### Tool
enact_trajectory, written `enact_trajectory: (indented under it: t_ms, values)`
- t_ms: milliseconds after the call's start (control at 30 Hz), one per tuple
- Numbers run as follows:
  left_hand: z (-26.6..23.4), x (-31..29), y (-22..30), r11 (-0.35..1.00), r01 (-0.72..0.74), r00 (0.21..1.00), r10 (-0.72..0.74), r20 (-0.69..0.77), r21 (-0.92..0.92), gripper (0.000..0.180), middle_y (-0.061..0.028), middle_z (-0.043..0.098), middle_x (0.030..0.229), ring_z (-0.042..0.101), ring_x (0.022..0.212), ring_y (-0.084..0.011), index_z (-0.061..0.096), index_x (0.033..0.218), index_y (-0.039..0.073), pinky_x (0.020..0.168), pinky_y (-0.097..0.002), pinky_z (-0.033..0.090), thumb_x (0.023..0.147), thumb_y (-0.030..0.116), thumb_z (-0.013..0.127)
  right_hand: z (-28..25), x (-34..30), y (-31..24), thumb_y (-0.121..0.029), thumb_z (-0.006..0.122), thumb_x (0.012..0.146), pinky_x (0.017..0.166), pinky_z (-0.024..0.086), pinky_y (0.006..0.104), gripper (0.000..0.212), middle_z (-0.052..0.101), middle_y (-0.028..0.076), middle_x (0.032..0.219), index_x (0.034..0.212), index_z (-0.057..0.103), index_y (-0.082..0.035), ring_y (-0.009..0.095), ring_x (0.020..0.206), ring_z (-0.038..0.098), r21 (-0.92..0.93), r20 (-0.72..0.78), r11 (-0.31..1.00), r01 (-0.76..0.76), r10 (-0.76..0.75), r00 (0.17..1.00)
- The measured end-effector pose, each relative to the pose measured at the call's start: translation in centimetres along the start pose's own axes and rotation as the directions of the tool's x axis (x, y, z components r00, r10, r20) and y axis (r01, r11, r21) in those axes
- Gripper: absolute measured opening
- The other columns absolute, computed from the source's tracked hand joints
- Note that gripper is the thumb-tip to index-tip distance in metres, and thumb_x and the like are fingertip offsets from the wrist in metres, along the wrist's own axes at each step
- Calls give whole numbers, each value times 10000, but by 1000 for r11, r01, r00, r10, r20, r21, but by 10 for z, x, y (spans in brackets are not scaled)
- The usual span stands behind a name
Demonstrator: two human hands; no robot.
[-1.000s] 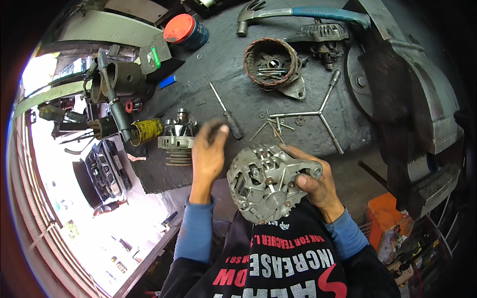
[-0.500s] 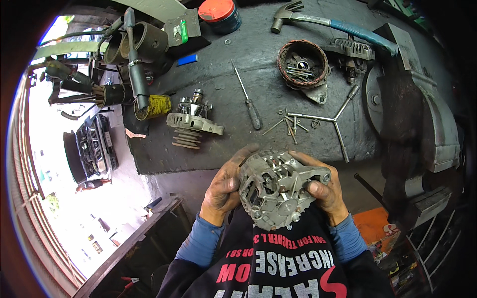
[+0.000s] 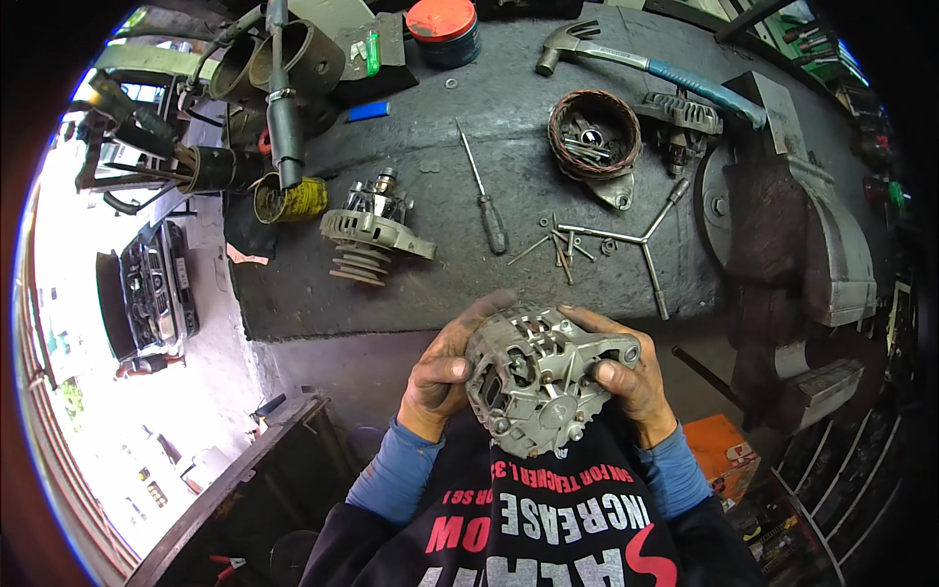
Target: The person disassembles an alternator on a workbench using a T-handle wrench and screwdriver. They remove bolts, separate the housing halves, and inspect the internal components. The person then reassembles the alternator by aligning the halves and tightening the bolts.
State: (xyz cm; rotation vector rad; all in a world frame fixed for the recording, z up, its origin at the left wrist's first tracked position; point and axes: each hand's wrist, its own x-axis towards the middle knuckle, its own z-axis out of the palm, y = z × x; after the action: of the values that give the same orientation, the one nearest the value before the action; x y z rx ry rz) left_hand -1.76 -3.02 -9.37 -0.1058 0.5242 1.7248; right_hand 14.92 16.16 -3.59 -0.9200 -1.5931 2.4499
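Observation:
Between both hands, in front of my chest, I hold a grey metal alternator (image 3: 548,382) whose slotted rear face is turned up. My left hand (image 3: 445,370) clasps its left side, thumb resting near the rim. On the other side my right hand (image 3: 634,382) grips it by the mounting lug, with the thumb pressed beside the lug and fingers behind. Beyond it on the bench lie a screwdriver (image 3: 492,220), several loose bolts (image 3: 562,252) and a Y-shaped socket wrench (image 3: 641,238). An alternator front half with pulley (image 3: 377,227) sits to the left.
A copper-wound stator (image 3: 594,137) holds small parts. Behind it lies a blue-handled claw hammer (image 3: 665,70); a bench vise (image 3: 822,225) stands right. Far left are a yellow can (image 3: 293,200), metal cylinders (image 3: 298,73) and a blue block (image 3: 369,111). A red-lidded tub (image 3: 442,27) stands at the back.
The view has shifted slightly, so the bench things sit a little differently in the picture. The alternator is tilted slightly, still in both hands.

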Motion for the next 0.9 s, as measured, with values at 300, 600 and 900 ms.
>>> enact_trajectory:
  t_ms: [300, 600, 900]
  values:
    - [1, -5, -2, 999, -33, 999, 33, -7, -4, 1051, -293, 546, 1496, 588, 1365, -415, 392, 1574, -36, 1211, -508, 429, 655, 197, 846, -3, 3, 7, -606, 782, 765, 1092, 500, 412, 971, 703, 257, 1312, 1411, 623, 102, 328, 1222, 681, -33, 27, 999, 6, -5, 1000]
    - [-2, -10, 2, 997, -79, 996, 78, 31, 23, 1009, -305, 533, 1503, 566, 1383, -430, 415, 1561, -32, 1218, -524, 415, 666, 151, 845, 4, 12, 13, -555, 773, 743, 1100, 499, 412, 960, 685, 273, 1343, 1412, 615, 115, 349, 1233, 680, 5, 51, 999, 47, -47, 998]
    - [8, -10, 5, 997, -70, 997, 69, 18, 36, 952, -223, 577, 1461, 578, 1366, -358, 461, 1526, -25, 1210, -468, 420, 695, 157, 888, 5, 16, 13, -543, 769, 728, 1080, 522, 406, 1007, 689, 280, 1332, 1453, 563, 125, 345, 1207, 695, 80, 69, 997, -9, 3, 998]
